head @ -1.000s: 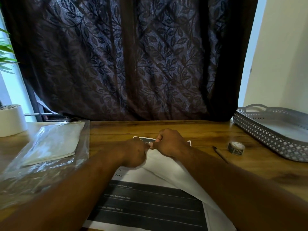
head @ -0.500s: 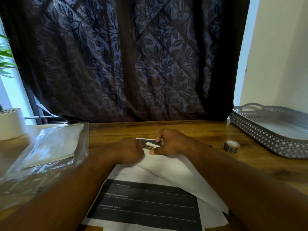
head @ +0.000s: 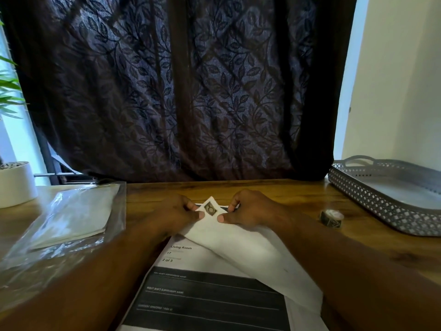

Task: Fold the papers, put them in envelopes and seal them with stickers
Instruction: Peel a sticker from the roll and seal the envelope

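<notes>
- You are pinching the envelope (head: pixel 238 244) at its flap tip from both sides, left hand (head: pixel 175 215) and right hand (head: pixel 249 209) each clamped on it.
- The sticker (head: pixel 210 209) is sitting on that tip.
- The envelope is lying across a printed sheet (head: pixel 210 290).
- Be pressing the sticker flat, thumbs smoothing outward.

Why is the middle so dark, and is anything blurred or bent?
Head view: daylight enters only beside the dark curtain, leaving the left hand and right hand, pinching the envelope, in shade. There is glare on the plastic bag, the tray looks warped by the wide lens, and the form has smeared small print.
</notes>
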